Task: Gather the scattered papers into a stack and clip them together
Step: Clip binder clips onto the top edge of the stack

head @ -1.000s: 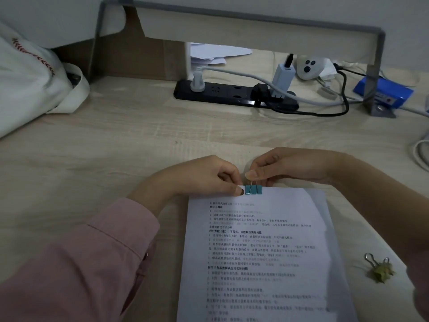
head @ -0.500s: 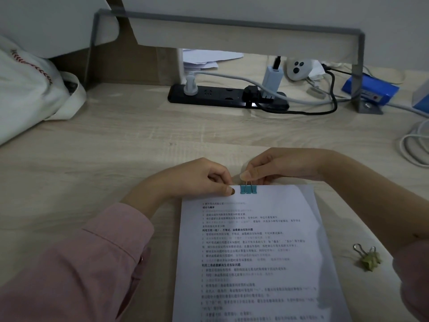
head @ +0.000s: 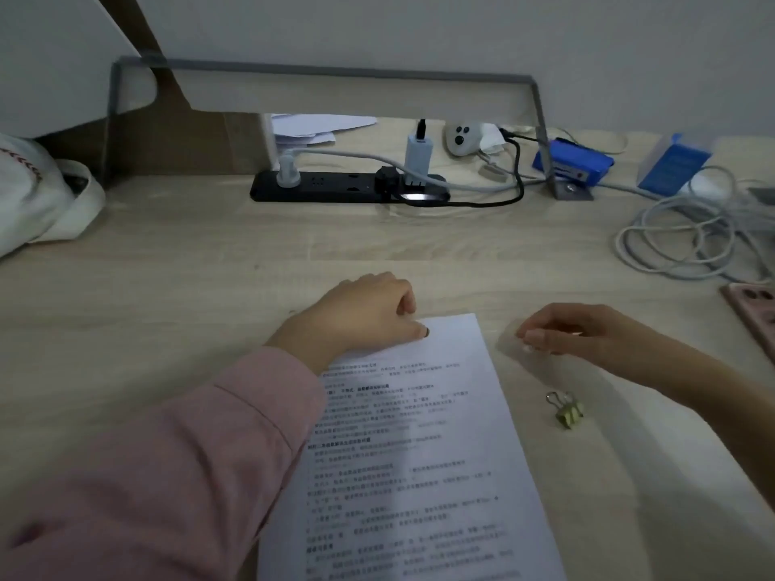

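A stack of printed white papers [head: 419, 434] lies on the wooden desk [head: 188, 287] in front of me. My left hand [head: 360, 316] grips the stack's top left corner, thumb on top of the sheet and fingers curled at the edge. No teal binder clip shows on the top edge. My right hand [head: 562, 333] hovers just right of the papers, blurred, with fingers loosely curled and nothing visible in them. A gold binder clip [head: 567, 410] lies loose on the desk below my right hand.
A black power strip [head: 327, 190] with plugs and cables lies at the back under a grey shelf frame [head: 541, 132]. White cables [head: 679, 241] coil at the right beside a blue box [head: 671, 165]. A pink phone [head: 755, 316] is at the right edge, a white bag [head: 33, 203] at the left.
My right hand let go of the teal clip at the stack's top edge and moved right, off the papers. The teal clip is no longer in sight. The view has tilted up.
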A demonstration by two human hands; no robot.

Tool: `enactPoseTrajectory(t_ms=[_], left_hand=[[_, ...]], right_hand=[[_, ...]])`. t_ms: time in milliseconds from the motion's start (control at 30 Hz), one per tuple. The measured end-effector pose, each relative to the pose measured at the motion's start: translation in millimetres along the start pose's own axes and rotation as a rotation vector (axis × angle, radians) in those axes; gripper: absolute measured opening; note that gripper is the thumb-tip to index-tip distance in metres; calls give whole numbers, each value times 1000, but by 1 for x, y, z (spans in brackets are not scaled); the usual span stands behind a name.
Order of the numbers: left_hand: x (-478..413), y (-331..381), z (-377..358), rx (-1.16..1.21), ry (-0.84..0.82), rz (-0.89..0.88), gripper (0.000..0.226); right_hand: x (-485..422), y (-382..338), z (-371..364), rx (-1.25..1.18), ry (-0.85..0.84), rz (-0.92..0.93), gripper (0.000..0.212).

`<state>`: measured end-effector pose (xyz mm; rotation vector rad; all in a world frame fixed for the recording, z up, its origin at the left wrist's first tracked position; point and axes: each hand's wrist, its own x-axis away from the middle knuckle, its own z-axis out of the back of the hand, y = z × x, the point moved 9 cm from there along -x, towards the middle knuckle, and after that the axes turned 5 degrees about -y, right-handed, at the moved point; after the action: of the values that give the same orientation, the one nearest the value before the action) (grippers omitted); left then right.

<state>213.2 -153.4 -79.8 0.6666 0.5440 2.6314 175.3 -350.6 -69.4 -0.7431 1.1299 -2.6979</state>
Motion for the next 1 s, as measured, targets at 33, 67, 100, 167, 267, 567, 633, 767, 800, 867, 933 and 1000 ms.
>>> enactPoseTrajectory(t_ms=[33, 67, 100, 167, 267, 567, 633, 767, 800, 867, 933, 1000], left_hand=[[-2, 5, -2, -31, -5, 12, 36], [-4, 8, -4, -45, -25, 32, 38], [-6, 11, -7, -44, -52, 54, 41], [-10, 15, -13, 3, -102, 92, 45], [-15, 19, -19, 90, -124, 106, 43], [-16, 38, -29, 298, -269, -75, 7], [-15, 38, -29, 341, -278, -98, 7], [-14, 38, -26, 352, -261, -119, 13], [-15, 38, -26, 365, -260, -123, 14], [-17, 37, -26, 416, -266, -123, 16], [-19, 35, -27, 472, -275, -127, 17], [-21, 33, -26, 509, -266, -127, 15]], right_hand=[[11, 6, -1, 11, -20, -14, 15], [20, 10, -2, 10, -45, -21, 22], [29, 14, -5, 2, -71, -29, 26], [40, 18, -10, 0, -96, -20, 18], [44, 24, -10, 3, -34, 32, 4], [32, 19, -2, -224, 34, 65, 13], [23, 10, -1, -239, 39, 80, 13], [-1, -15, -1, -305, 58, 130, 12], [-8, -20, -1, -323, 59, 133, 13], [-23, -26, -5, -321, 42, 120, 13], [-36, -28, -10, -307, 17, 101, 11], [-45, -29, -15, -326, -12, 85, 9]])
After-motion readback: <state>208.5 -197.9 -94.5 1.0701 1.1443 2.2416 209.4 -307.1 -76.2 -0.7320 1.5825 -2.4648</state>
